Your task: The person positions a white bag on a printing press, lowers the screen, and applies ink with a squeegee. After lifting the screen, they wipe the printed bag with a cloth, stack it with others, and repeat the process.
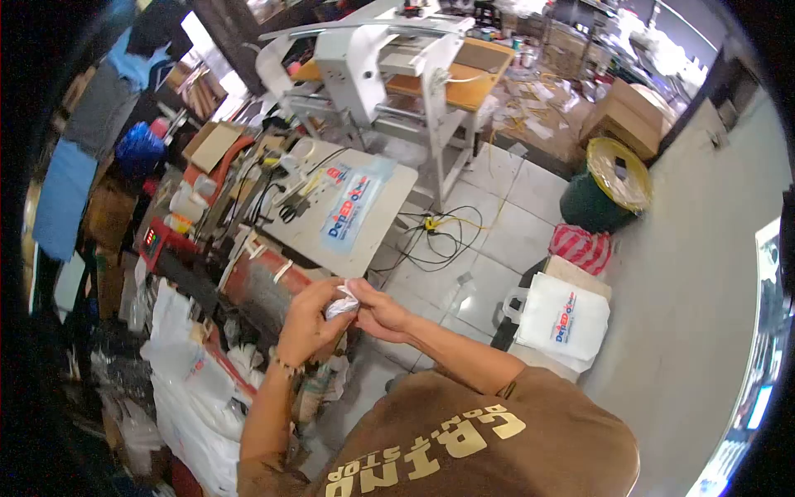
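Both of my hands meet in front of my chest around a small crumpled white piece (341, 306), perhaps paper or thin plastic. My left hand (310, 321), with a beaded bracelet at the wrist, has its fingers curled about one side of it. From the other side my right hand (379, 312) pinches its upper edge with the thumb. Just beyond the hands is a light table (385, 203) bearing a printed clear-blue plastic sheet (354, 211) and black-handled scissors (290, 211). A red, worn machine body (263, 280) stands close to my left hand.
White plastic bags (186, 398) are heaped at lower left. Printed white bags (567, 319) lie stacked at right, near a green bin (604, 195) and a cardboard box (625, 120). Black cables (435, 240) coil on the tiled floor. A large white machine (352, 70) stands behind.
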`<state>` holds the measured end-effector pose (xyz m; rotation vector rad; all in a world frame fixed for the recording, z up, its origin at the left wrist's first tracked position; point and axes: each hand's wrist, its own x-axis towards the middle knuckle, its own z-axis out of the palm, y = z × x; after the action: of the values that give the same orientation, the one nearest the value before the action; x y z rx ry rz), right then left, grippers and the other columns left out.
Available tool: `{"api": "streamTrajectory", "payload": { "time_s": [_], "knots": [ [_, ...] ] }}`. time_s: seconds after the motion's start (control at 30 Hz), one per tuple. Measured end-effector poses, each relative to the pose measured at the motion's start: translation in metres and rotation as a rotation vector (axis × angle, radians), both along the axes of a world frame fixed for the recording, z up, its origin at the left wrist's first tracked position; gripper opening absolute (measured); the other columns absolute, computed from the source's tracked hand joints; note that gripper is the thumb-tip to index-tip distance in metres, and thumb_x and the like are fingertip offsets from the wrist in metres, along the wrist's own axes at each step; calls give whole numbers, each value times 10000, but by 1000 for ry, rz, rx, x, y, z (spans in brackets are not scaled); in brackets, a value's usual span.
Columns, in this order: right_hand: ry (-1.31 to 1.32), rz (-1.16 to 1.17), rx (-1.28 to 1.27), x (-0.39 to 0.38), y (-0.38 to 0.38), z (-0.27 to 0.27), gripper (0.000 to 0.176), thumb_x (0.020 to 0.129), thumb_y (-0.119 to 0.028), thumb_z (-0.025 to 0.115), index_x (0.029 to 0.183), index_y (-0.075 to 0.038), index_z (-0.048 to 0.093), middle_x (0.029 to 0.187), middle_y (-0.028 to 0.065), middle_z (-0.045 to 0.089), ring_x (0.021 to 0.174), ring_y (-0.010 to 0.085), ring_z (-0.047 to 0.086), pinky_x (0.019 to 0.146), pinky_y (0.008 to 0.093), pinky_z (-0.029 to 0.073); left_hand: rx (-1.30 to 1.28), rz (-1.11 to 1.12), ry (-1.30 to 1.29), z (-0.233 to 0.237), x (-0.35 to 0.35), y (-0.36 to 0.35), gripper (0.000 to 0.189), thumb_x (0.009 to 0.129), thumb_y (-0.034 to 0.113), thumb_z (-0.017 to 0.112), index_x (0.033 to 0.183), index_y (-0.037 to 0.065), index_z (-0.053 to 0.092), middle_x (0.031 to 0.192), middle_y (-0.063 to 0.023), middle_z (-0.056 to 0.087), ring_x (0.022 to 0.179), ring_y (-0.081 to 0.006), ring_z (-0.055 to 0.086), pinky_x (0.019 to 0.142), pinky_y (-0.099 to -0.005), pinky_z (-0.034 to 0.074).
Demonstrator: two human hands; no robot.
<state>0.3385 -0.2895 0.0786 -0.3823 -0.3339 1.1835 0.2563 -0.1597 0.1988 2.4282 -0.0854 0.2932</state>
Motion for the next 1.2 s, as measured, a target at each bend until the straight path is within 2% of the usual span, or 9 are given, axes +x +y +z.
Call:
{"api": "streamTrajectory", "payload": {
  "time_s": [0.17, 0.43, 0.6, 0.67, 0.8, 1.03, 1.1, 1.17, 1.2],
  "knots": [
    [5, -80, -444, 13, -58, -77, 636, 1030, -605, 438, 1460, -142, 365, 1425, 55, 496, 1302, 186, 491, 1056, 423, 428, 12, -153, 370, -53, 82, 39, 341, 734, 191, 840, 962, 3, 668, 877, -182, 704, 825, -317, 682, 752, -398, 529],
    [-1092, -84, -1170, 32, -241, -252, 560, 977, -499, 590, 1210, 6, 663, 1106, 180, 711, 1080, 325, 660, 928, 422, 503, 317, 151, 122, -176, 186, 196, 540, 689, 190, 785, 1187, 70, 614, 1101, -221, 701, 1063, -434, 655, 923, -475, 526],
    [-994, -340, -1471, -2, -373, -334, 476, 957, -426, 618, 1054, 29, 718, 1038, 215, 713, 983, 344, 689, 860, 438, 539, 445, 240, 286, -170, 192, 213, 460, 702, 159, 743, 1149, 61, 703, 1147, -234, 695, 1099, -416, 649, 971, -449, 511],
    [-379, -9, -1672, -18, -413, -335, 470, 925, -406, 636, 1003, 50, 721, 979, 236, 718, 865, 336, 712, 746, 446, 567, 409, 290, 265, -175, 193, 221, 469, 703, 135, 717, 1163, 43, 689, 1110, -221, 705, 1070, -418, 654, 958, -447, 515],
    [-674, 29, -1882, -55, -468, -469, 463, 859, -415, 616, 765, 22, 739, 738, 192, 713, 718, 330, 703, 715, 471, 566, 262, 232, 268, -196, 206, 251, 571, 700, 66, 698, 1256, -38, 626, 1244, -252, 643, 1175, -436, 596, 1012, -487, 469],
    [-723, -240, -1743, -36, -409, -422, 416, 830, -390, 607, 812, 2, 746, 880, 237, 722, 851, 400, 694, 810, 494, 533, 592, 589, 325, -213, 265, 281, 650, 774, 176, 816, 1351, -15, 585, 1286, -262, 625, 1162, -432, 599, 995, -473, 489],
    [-775, -197, -1669, -21, -392, -366, 397, 831, -378, 613, 842, -4, 745, 902, 234, 723, 859, 405, 690, 817, 494, 530, 855, 426, -147, -212, 259, 278, 788, 778, 518, 813, 1351, 27, 583, 1290, -231, 629, 804, -400, 690, 694, -556, 549],
    [-852, -154, -1579, -12, -381, -360, 380, 832, -366, 619, 871, -10, 744, 924, 231, 723, 867, 409, 686, 823, 494, 527, 652, 583, 548, -183, 277, 269, 851, 788, 599, 775, 1386, 34, 556, 1326, -203, 610, 920, -348, 698, 772, -495, 553],
    [-823, -229, -1587, -14, -369, -402, 361, 832, -351, 619, 867, -13, 741, 902, 225, 723, 851, 410, 683, 810, 495, 524, 704, 432, 521, -168, 261, 261, 744, 830, 539, 743, 1339, 20, 587, 1282, -196, 633, 934, -343, 695, 787, -488, 552]
  ]
}}
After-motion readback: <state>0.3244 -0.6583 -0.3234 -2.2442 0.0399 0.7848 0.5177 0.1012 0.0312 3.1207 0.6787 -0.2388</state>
